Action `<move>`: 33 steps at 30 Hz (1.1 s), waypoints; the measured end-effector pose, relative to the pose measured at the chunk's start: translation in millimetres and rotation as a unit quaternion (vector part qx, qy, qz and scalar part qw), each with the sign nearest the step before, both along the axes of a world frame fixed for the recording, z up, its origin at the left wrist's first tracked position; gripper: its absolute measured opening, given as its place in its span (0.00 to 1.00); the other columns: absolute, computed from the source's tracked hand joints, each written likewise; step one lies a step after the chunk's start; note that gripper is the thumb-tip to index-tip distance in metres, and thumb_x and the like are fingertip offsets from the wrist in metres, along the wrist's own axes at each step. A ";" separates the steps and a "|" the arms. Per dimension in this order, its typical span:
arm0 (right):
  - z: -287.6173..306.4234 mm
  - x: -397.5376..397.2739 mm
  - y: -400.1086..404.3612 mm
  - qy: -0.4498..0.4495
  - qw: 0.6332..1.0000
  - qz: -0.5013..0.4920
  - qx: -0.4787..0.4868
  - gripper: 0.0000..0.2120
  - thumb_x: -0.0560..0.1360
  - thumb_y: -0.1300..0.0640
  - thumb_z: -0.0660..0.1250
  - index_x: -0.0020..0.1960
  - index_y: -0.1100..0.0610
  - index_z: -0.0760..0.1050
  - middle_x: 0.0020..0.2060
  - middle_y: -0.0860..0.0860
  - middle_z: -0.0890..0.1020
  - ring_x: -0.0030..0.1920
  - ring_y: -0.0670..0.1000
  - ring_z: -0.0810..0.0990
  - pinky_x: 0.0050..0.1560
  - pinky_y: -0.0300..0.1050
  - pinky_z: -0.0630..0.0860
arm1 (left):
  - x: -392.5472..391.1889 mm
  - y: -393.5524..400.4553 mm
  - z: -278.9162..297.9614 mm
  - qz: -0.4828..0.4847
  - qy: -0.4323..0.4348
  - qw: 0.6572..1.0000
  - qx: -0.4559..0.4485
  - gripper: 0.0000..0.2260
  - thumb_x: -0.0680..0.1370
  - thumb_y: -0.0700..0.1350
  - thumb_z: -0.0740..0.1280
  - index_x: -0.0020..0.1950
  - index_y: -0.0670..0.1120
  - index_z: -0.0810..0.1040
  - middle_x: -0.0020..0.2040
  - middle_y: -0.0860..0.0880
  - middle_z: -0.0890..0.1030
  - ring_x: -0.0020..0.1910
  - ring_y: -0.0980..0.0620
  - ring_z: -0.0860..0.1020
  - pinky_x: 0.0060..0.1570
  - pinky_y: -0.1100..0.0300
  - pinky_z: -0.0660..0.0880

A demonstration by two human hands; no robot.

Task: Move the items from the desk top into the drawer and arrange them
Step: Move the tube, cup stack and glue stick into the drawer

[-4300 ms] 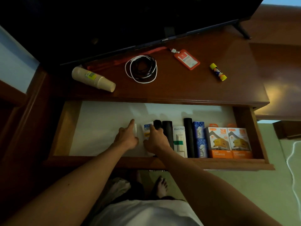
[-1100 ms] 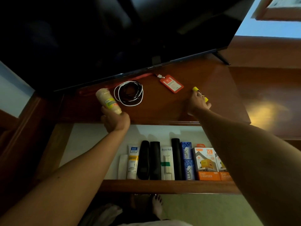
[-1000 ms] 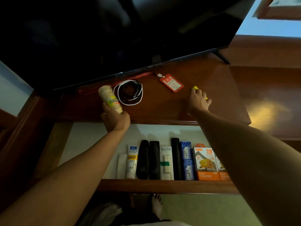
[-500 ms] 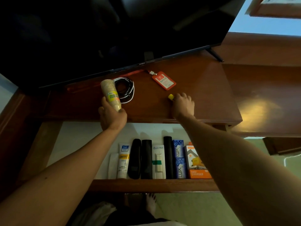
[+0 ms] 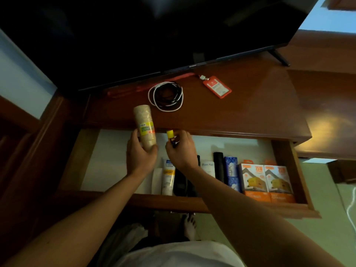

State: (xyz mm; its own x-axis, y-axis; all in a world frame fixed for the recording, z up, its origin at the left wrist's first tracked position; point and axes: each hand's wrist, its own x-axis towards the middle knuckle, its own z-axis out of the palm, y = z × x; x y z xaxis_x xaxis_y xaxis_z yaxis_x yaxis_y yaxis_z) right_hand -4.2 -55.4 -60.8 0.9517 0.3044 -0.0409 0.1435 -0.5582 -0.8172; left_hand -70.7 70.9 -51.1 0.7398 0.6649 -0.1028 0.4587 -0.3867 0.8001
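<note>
My left hand [image 5: 139, 156] grips a sleeve of stacked paper cups [image 5: 144, 126] with a yellow label, held over the back edge of the open drawer [image 5: 287, 162]. Just to its right, my right hand [image 5: 181, 150] pinches a yellow-capped glue stick [image 5: 170, 135] above the drawer. Inside the drawer, along the front, lie a white tube [image 5: 168, 175], dark remotes [image 5: 180, 183], a white box [image 5: 208, 167], a black cylinder [image 5: 219, 164], a blue box [image 5: 232, 173] and two orange charger boxes [image 5: 266, 183]. A coiled cable [image 5: 166, 96] and a red badge holder [image 5: 217, 87] rest on the desk top [image 5: 250, 112].
A large dark TV [image 5: 154, 35] stands at the back of the desk, its foot [image 5: 279, 57] at the right. The drawer's white-lined left half [image 5: 107, 160] holds nothing. A lower wooden shelf [image 5: 327, 112] adjoins on the right. A bare foot [image 5: 189, 226] shows below the drawer.
Both hands have come back from the desk top toward the drawer. The right hand lifted the glue stick off the desk and carried it left; the left hand brought the cups forward.
</note>
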 end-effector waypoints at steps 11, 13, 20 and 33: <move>-45.3 -48.7 38.9 0.198 0.978 0.003 -0.066 0.24 0.75 0.54 0.70 0.70 0.51 0.72 0.55 0.57 0.82 0.49 0.54 0.82 0.49 0.51 0.83 | -61.5 52.1 -31.7 -0.094 0.090 0.991 -0.029 0.35 0.70 0.45 0.76 0.73 0.51 0.62 0.59 0.51 0.74 0.44 0.53 0.79 0.36 0.64 0.71; -48.7 -50.6 43.2 0.201 0.976 -0.012 -0.078 0.23 0.75 0.54 0.72 0.68 0.51 0.73 0.55 0.57 0.81 0.50 0.55 0.82 0.47 0.48 0.82 | -63.2 61.0 -39.4 -0.113 0.144 0.982 -0.039 0.36 0.69 0.46 0.76 0.72 0.51 0.61 0.59 0.50 0.76 0.47 0.51 0.79 0.39 0.59 0.74; -56.9 -53.5 57.2 0.225 0.965 0.008 -0.130 0.25 0.72 0.57 0.78 0.67 0.57 0.75 0.52 0.58 0.84 0.46 0.55 0.85 0.49 0.50 0.83 | -53.9 75.4 -62.8 -0.175 0.294 0.937 -0.067 0.37 0.65 0.50 0.79 0.67 0.50 0.61 0.57 0.47 0.78 0.48 0.46 0.80 0.38 0.58 0.78; -53.6 -50.0 65.5 0.187 0.928 0.159 -0.280 0.16 0.73 0.57 0.75 0.60 0.59 0.80 0.54 0.57 0.82 0.55 0.58 0.80 0.50 0.47 0.76 | -40.1 86.0 -64.7 -0.230 0.361 0.902 -0.060 0.30 0.64 0.56 0.73 0.62 0.48 0.68 0.52 0.45 0.78 0.47 0.45 0.79 0.39 0.54 0.79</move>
State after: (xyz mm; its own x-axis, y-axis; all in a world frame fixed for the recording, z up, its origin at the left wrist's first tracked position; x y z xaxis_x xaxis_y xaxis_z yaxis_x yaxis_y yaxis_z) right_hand -54.2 10.1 -114.4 0.7042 0.3994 -0.5870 0.1389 -0.8883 -0.4378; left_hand -110.8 156.9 -115.8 0.6455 0.2571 -0.7192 0.6902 -0.5996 0.4052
